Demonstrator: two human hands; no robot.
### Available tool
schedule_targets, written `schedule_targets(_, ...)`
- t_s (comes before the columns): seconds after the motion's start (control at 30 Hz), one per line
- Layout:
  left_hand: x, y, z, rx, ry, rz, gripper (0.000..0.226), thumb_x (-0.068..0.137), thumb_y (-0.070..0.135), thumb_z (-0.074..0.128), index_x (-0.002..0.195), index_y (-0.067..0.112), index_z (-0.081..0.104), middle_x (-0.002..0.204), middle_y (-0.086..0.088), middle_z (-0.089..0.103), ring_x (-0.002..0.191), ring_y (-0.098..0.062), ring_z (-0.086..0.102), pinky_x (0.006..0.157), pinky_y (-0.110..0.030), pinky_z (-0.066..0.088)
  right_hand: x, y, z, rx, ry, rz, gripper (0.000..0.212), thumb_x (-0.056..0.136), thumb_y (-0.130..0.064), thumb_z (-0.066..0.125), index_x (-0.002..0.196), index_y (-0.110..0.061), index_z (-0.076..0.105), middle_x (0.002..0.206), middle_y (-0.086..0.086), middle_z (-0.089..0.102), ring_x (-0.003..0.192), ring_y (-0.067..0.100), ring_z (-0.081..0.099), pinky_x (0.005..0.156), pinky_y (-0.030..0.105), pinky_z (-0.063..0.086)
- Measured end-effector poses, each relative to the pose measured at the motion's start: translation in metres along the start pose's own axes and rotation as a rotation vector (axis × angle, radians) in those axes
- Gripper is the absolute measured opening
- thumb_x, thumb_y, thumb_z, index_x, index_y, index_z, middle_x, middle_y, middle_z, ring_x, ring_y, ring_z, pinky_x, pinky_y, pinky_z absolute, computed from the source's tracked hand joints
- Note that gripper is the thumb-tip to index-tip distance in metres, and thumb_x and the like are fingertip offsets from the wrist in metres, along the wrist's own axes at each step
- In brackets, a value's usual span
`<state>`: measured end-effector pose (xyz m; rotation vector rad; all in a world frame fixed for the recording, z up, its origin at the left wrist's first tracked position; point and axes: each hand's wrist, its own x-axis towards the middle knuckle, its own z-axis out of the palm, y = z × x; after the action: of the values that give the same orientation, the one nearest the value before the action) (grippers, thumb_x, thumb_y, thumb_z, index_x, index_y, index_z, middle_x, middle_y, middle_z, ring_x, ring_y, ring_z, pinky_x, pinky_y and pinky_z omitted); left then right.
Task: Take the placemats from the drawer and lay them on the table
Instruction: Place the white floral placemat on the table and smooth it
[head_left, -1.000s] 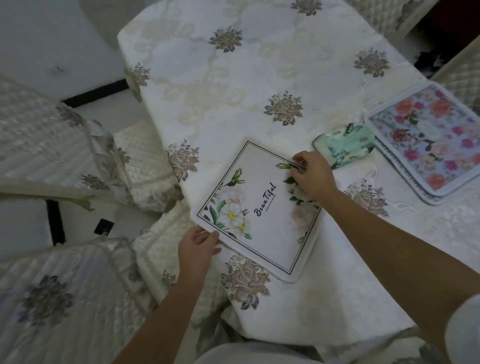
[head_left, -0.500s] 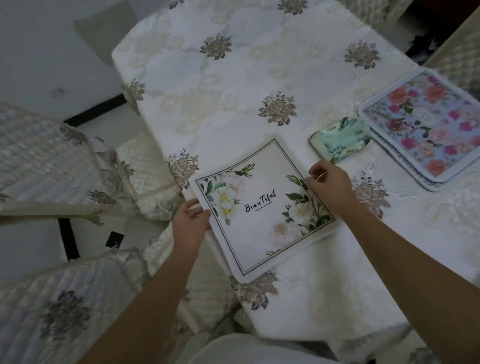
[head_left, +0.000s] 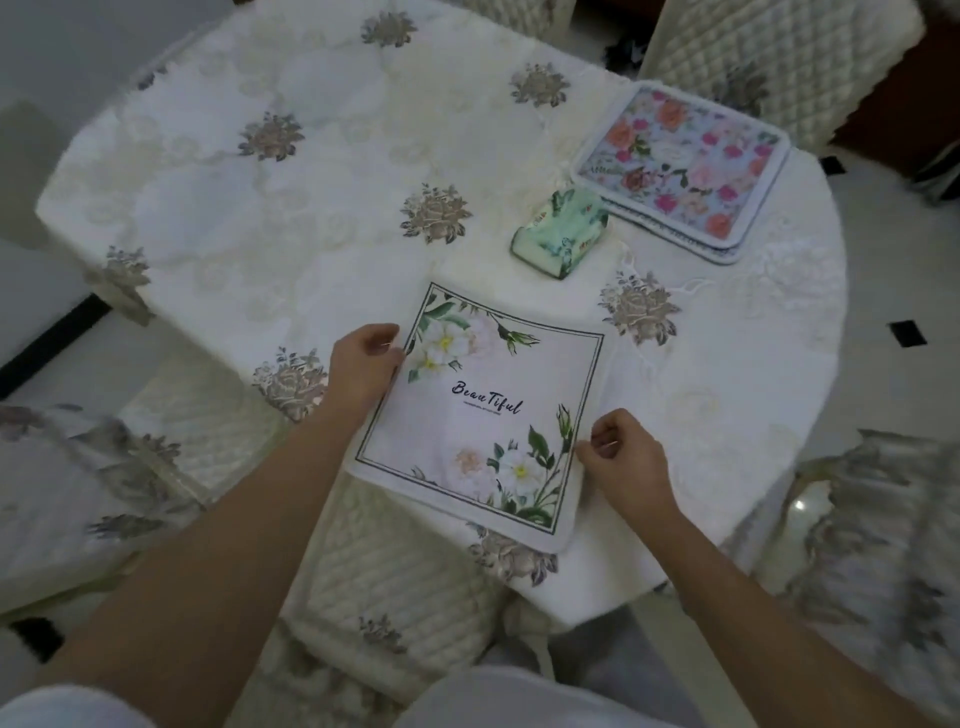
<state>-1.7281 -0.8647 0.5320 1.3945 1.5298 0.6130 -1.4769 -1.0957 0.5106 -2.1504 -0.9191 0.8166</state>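
White cloth patterned with grey roses covered the table (head_left: 260, 208). At its near edge the left hand (head_left: 363, 364) gripped the left border of the white placemat (head_left: 483, 415), which lay flat but askew. The right hand (head_left: 621, 462), fingers curled, seemed to pinch the right border. Laying was under way; next the mat wanted squaring, then release. Further right, floral placemats (head_left: 680, 166) lay stacked beside a green packet (head_left: 561, 231); I couldn't count them. No drawer showed.
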Motion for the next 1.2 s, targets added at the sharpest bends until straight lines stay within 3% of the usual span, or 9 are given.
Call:
schedule_targets(0.1,-0.005,-0.008,0.007,0.135,-0.090,0.038,0.032,0.088,0.017,0.071,0.120,0.015,0.070,0.123,-0.006,0.067,0.105,-0.017,0.063,0.087,-0.022,0.045,-0.024,0.006,0.007,-0.035,-0.004,0.048,0.021,0.083,-0.028,0.076,0.084,-0.032,0.055,0.076,-0.013,0.064,0.067,-0.005,0.060,0.057,0.013,0.042)
schedule_targets(0.2,-0.021,-0.027,0.004,0.315,-0.146,0.129,0.036,0.091,0.027,0.070,0.126,0.017,0.067,0.146,-0.004,0.050,0.133,-0.020,0.047,0.103,-0.024,0.030,-0.035,0.010,0.007,-0.114,0.016,0.025,0.020,0.084,-0.026,0.073,0.087,-0.034,0.055,0.078,-0.015,0.062,0.067,-0.005,0.058,0.057,0.012,0.038)
schedule_targets(0.27,-0.033,-0.039,0.001,0.402,-0.145,0.198,0.041,0.090,0.029,0.070,0.129,0.015,0.065,0.150,-0.008,0.045,0.138,-0.024,0.041,0.108,-0.030,0.030,-0.037,0.009,0.009,-0.156,0.041,-0.024,0.019,0.084,-0.025,0.072,0.095,-0.032,0.058,0.086,-0.014,0.058,0.072,0.000,0.057,0.062,0.016,0.039)
schedule_targets(0.43,-0.051,-0.058,0.000,0.596,-0.159,0.292,0.045,0.092,0.027,0.068,0.133,0.010,0.062,0.152,-0.019,0.042,0.139,-0.035,0.040,0.113,-0.048,0.035,-0.028,-0.003,0.018,-0.328,0.033,-0.261,0.047,0.082,-0.025,0.075,0.126,-0.015,0.062,0.125,0.001,0.058,0.117,0.019,0.048,0.100,0.034,0.043)
schedule_targets(0.5,-0.054,-0.063,0.002,0.640,-0.185,0.309,0.055,0.092,0.034,0.068,0.141,0.012,0.055,0.156,-0.019,0.035,0.144,-0.035,0.033,0.115,-0.048,0.031,-0.025,-0.004,0.022,-0.394,-0.013,-0.308,0.057,0.082,-0.028,0.076,0.134,-0.012,0.058,0.142,0.007,0.052,0.132,0.026,0.043,0.113,0.042,0.036)
schedule_targets(0.6,-0.055,-0.066,0.002,0.654,-0.211,0.326,0.062,0.092,0.036,0.068,0.146,0.014,0.049,0.160,-0.016,0.029,0.148,-0.031,0.026,0.118,-0.047,0.027,-0.028,-0.001,0.031,-0.472,-0.065,-0.293,0.068,0.088,-0.035,0.072,0.146,-0.010,0.046,0.156,0.007,0.037,0.145,0.026,0.029,0.121,0.039,0.023)
schedule_targets(0.8,-0.046,-0.070,-0.005,0.580,-0.262,0.378,0.056,0.093,0.023,0.068,0.144,0.010,0.050,0.162,-0.011,0.028,0.150,-0.026,0.023,0.121,-0.039,0.021,-0.040,-0.002,0.043,-0.501,-0.025,-0.277,0.071,0.090,-0.036,0.068,0.150,-0.009,0.040,0.157,0.008,0.035,0.146,0.026,0.028,0.124,0.039,0.015)
schedule_targets(1.03,-0.022,-0.050,-0.003,0.614,-0.286,0.484,0.048,0.098,0.027,0.060,0.143,0.009,0.052,0.159,-0.012,0.035,0.146,-0.028,0.030,0.120,-0.041,0.025,-0.023,-0.007,0.041,-0.461,0.057,-0.286,0.055,0.089,-0.032,0.069,0.137,-0.009,0.055,0.144,0.008,0.050,0.135,0.027,0.042,0.122,0.045,0.019)
schedule_targets(1.2,0.008,-0.020,0.025,0.755,-0.358,0.696,0.045,0.101,0.033,0.051,0.139,0.009,0.056,0.154,-0.014,0.043,0.142,-0.030,0.038,0.115,-0.043,0.029,0.019,-0.027,0.045,-0.441,0.031,-0.292,0.056,0.099,-0.033,0.053,0.148,-0.010,0.042,0.157,0.008,0.034,0.147,0.025,0.024,0.124,0.041,0.012)
